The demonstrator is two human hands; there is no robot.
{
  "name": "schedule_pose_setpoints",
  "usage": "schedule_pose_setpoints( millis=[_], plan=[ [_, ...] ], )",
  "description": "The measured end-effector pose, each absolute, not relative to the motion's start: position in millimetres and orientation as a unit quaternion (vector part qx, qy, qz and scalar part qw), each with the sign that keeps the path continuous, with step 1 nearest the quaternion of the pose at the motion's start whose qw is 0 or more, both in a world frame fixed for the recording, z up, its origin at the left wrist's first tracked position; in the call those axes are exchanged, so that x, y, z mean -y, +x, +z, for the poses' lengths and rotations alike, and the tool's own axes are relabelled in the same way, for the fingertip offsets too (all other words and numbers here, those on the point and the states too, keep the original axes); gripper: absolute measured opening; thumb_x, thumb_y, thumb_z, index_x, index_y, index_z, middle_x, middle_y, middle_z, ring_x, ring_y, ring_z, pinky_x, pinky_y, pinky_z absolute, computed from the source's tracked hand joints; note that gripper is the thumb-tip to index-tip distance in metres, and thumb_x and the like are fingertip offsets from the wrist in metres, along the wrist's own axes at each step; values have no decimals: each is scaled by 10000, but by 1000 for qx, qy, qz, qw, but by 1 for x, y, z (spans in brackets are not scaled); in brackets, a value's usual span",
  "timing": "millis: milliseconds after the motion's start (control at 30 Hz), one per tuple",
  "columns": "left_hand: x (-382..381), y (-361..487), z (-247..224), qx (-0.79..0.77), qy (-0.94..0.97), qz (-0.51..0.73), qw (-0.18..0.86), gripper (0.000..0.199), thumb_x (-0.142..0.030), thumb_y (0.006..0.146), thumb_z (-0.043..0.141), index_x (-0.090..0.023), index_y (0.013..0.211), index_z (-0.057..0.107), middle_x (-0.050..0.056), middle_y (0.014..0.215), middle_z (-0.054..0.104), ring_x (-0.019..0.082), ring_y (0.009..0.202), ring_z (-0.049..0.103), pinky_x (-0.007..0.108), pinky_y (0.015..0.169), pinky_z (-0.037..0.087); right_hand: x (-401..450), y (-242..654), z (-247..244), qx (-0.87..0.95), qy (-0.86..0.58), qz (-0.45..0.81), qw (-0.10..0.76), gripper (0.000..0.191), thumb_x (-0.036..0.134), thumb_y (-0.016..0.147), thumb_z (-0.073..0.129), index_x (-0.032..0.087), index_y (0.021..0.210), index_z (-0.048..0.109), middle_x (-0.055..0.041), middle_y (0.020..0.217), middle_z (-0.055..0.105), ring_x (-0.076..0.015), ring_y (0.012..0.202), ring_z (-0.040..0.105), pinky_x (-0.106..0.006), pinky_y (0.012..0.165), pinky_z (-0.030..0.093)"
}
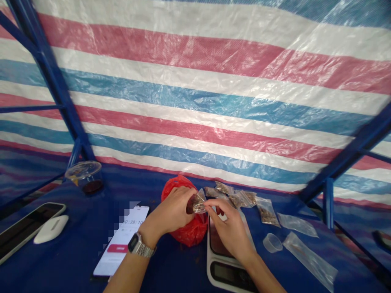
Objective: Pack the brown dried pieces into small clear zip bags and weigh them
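Pinching a small clear bag (196, 203) of brown pieces above a red plastic bag (192, 232), the left hand (171, 211) curls its fingers round the lower end while the right hand (227, 230) grips the top edge between thumb and forefinger. A digital kitchen scale (226, 274) lies under the right hand, filled packets (267, 211) beyond, a phone (120, 244) left; a glass jar (85, 177) holds dark liquid.

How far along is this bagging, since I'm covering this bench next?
Done: several small clear plastic bags of brown granules lie filled beside the white digital scale. In hand: the left hand and right hand pinch a clear bag of dark contents. Left: a flat, seemingly empty clear bag at right.
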State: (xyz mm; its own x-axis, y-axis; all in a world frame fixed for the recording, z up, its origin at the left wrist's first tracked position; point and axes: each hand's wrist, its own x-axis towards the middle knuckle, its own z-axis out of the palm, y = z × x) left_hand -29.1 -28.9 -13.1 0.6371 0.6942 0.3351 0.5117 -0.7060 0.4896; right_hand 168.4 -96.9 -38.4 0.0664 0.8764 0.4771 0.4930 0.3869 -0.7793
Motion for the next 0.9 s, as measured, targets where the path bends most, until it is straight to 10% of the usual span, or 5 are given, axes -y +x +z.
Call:
schedule_pose_setpoints(
  millis=[333,900],
  plan=[
    [28,-25,-25,-335,889,259,177,589,-116,847,688,-255,1401,544,109,1339,684,326,1235,628,461,1067,458,97,170,-30,660,-512,192,514,189,326,974,632,294,1057,798,-56,1050,774,-242,860,676,-365,830,550],
    [21,-29,-26,-350,885,254,173,527,-144,943,618,-284,1446,550,67,1427,673,299,1284,609,466,1122,359,96,172,-34,692,-493,148,507,240,250,994,605,287,1145,787,-57,1086,776,-234,982,717,-346,894,573]
  ],
)
